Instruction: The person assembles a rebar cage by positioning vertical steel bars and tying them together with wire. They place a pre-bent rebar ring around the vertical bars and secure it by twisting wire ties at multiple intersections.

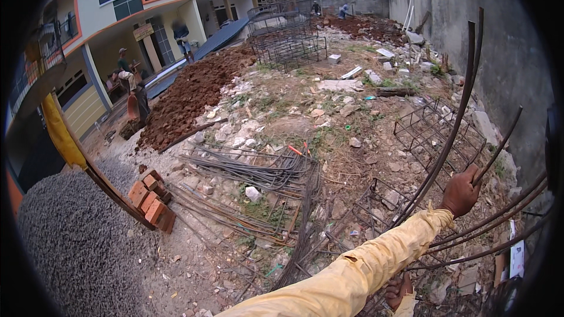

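Observation:
My left arm, in a pale yellow sleeve, reaches across to the right. My left hand (461, 191) is closed around a dark steel reinforcing bar (501, 144), which slants up and away. Below that sleeve, my right hand (399, 290) is partly hidden; its fingers are curled, and what they hold cannot be made out. Long bent bars (449, 135) rise just left of my left hand. More curved bars (490, 214) run to the right edge below it. Beyond my hands, a wire-frame rebar cage (432, 132) lies on the rubble.
Steel rods (252, 167) and orange-handled pliers (295, 151) lie mid-ground. Bricks (151, 199) sit beside a gravel heap (82, 240) at left. Rebar cages (285, 41) stand by a red soil mound (197, 88). A concrete wall (505, 41) borders the right. Several people are farther back.

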The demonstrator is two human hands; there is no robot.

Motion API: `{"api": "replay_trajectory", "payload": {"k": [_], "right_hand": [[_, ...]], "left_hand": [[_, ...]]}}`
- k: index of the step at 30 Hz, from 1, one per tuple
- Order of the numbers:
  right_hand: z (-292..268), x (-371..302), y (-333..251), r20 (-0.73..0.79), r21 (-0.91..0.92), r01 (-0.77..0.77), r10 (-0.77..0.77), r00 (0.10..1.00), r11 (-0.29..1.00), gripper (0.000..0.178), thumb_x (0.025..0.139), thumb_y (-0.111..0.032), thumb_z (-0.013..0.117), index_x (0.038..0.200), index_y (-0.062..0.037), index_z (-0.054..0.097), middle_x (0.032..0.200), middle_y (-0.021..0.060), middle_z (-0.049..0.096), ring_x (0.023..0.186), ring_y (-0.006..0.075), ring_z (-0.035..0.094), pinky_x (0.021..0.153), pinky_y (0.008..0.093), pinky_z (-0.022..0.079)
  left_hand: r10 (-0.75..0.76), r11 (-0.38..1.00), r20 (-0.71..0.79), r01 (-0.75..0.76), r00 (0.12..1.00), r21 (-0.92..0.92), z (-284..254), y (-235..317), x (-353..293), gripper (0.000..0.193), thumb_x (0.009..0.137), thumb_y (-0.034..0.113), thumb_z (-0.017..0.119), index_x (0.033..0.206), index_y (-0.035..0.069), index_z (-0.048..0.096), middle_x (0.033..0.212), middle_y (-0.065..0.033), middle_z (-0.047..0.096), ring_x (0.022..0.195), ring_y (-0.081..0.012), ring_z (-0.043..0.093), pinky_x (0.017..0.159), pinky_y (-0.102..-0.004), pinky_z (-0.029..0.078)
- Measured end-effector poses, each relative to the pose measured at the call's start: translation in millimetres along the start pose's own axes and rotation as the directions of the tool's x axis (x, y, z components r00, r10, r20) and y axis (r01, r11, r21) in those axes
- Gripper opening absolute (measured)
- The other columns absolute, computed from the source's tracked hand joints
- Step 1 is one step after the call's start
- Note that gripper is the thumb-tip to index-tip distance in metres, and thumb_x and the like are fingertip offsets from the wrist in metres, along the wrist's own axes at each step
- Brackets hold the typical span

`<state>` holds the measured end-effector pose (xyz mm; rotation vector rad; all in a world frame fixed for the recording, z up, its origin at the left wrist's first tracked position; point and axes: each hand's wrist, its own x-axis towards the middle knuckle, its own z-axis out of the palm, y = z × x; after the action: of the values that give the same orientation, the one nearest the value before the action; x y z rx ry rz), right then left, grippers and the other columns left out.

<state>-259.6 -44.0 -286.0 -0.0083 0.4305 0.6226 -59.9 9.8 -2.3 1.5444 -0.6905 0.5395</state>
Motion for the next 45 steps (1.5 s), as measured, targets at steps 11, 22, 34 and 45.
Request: {"api": "replay_trajectory", "payload": {"k": [11, 22, 34, 45], "right_hand": [[3, 6, 23, 0.131, 0.14, 0.177, -0.195, 0.972, 0.974, 0.044, 0.094, -0.048, 0.054, 0.109, -0.0074, 0.055, 0.074, -0.001, 0.051, 0.056, 0.0103, 0.05, 0.051, 0.0286, 0.045], [-36, -31, 63, -0.071, -0.214, 0.245, -0.265, 0.962, 0.946, 0.043, 0.089, -0.034, 0.065, 0.119, -0.0069, 0.049, 0.083, 0.0056, 0.053, 0.066, 0.0143, 0.055, 0.058, 0.0297, 0.049], [-112, -99, 125, -0.207, -0.978, -0.165, -0.515, 0.832, 0.125, 0.075, 0.08, -0.017, 0.077, 0.143, -0.0065, 0.037, 0.104, 0.0184, 0.063, 0.084, 0.0224, 0.063, 0.072, 0.0293, 0.053], [75, -88, 181, 0.364, -0.888, 0.382, -0.9, 0.238, -0.257, 0.03, 0.082, -0.009, 0.071, 0.092, -0.0067, 0.042, 0.072, 0.0036, 0.048, 0.051, 0.0144, 0.054, 0.044, 0.0313, 0.045]], "left_hand": [[0.022, 1.0, -0.013, -0.022, 1.0, -0.002, -1, 11, -2, 0.013, 0.088, 0.015, 0.056, 0.094, 0.006, 0.048, 0.069, -0.0229, 0.055, 0.071, -0.0475, 0.056, 0.059, -0.0517, 0.042], [-0.018, 0.996, 0.049, 0.014, 0.999, 0.087, -6, 21, -13, 0.019, 0.096, 0.025, 0.05, 0.103, 0.008, 0.053, 0.076, -0.0245, 0.059, 0.077, -0.0481, 0.057, 0.063, -0.0532, 0.045], [-0.316, 0.908, 0.275, 0.205, 0.908, 0.364, -93, 64, -67, 0.054, 0.087, 0.037, 0.062, 0.12, -0.005, 0.053, 0.116, -0.0273, 0.06, 0.109, -0.0384, 0.059, 0.094, -0.0424, 0.046], [-0.57, 0.744, 0.815, 0.489, 0.109, 0.455, -153, 154, -144, 0.089, 0.083, 0.065, 0.059, 0.136, -0.005, 0.039, 0.114, -0.024, 0.061, 0.099, -0.0288, 0.064, 0.076, -0.0387, 0.055]]}}
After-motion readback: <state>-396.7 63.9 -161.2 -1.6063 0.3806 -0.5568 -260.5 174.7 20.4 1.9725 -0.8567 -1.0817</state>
